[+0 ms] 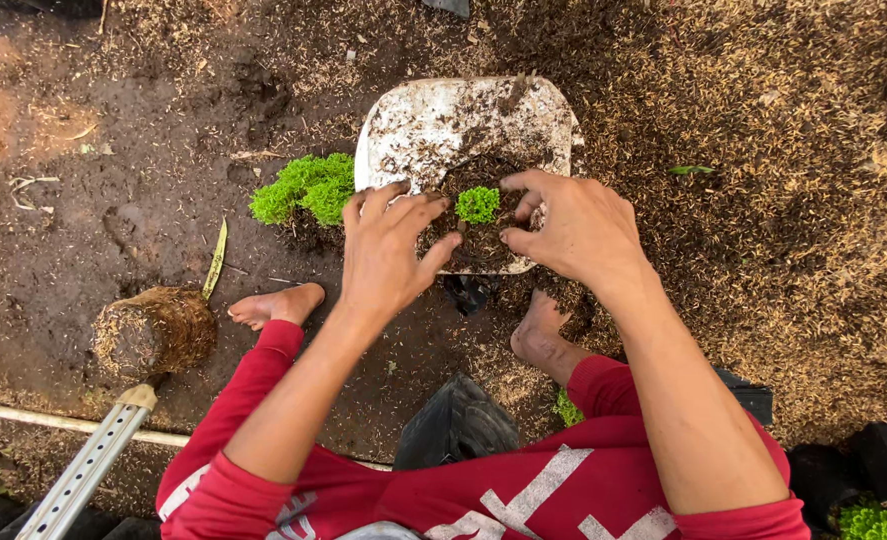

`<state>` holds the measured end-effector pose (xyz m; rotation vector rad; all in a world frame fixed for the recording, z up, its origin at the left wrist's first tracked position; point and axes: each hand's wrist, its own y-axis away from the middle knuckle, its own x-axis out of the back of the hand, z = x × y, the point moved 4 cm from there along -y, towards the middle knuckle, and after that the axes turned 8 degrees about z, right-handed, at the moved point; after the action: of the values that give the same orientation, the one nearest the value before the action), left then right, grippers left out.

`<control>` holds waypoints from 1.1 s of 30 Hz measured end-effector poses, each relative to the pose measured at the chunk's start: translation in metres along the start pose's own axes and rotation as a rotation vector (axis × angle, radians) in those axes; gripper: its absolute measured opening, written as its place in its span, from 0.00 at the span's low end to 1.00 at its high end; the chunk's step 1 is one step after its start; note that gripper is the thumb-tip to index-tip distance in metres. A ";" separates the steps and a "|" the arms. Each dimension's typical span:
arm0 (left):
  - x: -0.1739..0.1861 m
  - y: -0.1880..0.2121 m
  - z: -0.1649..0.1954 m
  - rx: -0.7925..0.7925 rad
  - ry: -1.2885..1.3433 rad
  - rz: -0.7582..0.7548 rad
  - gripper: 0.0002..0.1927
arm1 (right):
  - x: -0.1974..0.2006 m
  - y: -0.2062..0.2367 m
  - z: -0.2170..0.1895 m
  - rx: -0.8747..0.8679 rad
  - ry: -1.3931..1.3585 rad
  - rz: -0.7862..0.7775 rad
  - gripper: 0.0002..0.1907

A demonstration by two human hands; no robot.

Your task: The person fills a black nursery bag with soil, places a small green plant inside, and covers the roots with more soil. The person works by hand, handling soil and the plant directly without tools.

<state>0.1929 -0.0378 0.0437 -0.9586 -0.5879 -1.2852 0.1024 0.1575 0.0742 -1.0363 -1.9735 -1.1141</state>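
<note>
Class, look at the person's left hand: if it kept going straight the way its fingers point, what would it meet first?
Probably the white pot: the left hand points up-right, fingertips already at its soil-smeared rim, just left of the small green seedling.

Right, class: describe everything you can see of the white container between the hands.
The white container looks like a foam-like tray with rounded corners, dirty and smeared with dark soil. It lies on the husk-strewn ground, holding soil and a small bright green plant. The left hand and right hand press the soil on either side of the plant. A larger green clump sits beside its left edge.
</note>
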 end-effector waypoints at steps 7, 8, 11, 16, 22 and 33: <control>-0.016 -0.022 0.004 0.030 -0.153 -0.283 0.24 | -0.019 -0.005 0.002 -0.187 0.073 -0.029 0.26; -0.019 -0.026 0.006 0.059 -0.167 -0.302 0.24 | -0.020 -0.005 0.003 -0.220 0.080 -0.021 0.25; -0.020 -0.029 0.011 0.127 -0.187 -0.355 0.24 | -0.016 -0.004 -0.001 -0.173 0.066 0.056 0.24; -0.013 -0.042 0.002 0.157 -0.168 -0.555 0.27 | -0.007 -0.008 -0.009 -0.215 0.118 -0.093 0.27; -0.010 -0.071 -0.008 -0.125 -0.046 -0.501 0.39 | 0.004 -0.007 -0.029 0.039 0.130 0.018 0.37; -0.039 -0.087 0.005 -0.162 -0.274 -0.774 0.36 | -0.019 -0.017 -0.022 -0.050 0.230 -0.044 0.35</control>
<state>0.1015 -0.0128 0.0371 -1.0946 -1.1544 -1.9176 0.0996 0.1264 0.0617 -0.8518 -1.8014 -1.2530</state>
